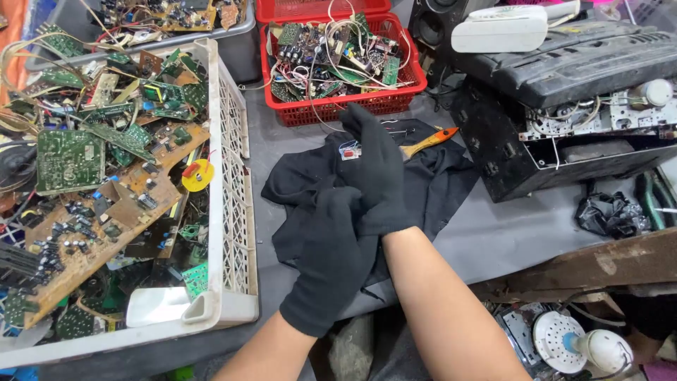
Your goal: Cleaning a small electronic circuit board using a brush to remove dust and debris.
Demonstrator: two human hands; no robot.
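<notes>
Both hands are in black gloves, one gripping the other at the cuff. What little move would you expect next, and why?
Probably a short tug: the left hand grips the cuff edge of the glove on the right hand, so it seems to be seating that glove. Both hands are over a black cloth and hold no tool; a wooden-handled brush lies just beyond.

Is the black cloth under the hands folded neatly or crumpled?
Crumpled: the black cloth lies in uneven creases and bunches on the grey table, no straight folded edges.
</notes>
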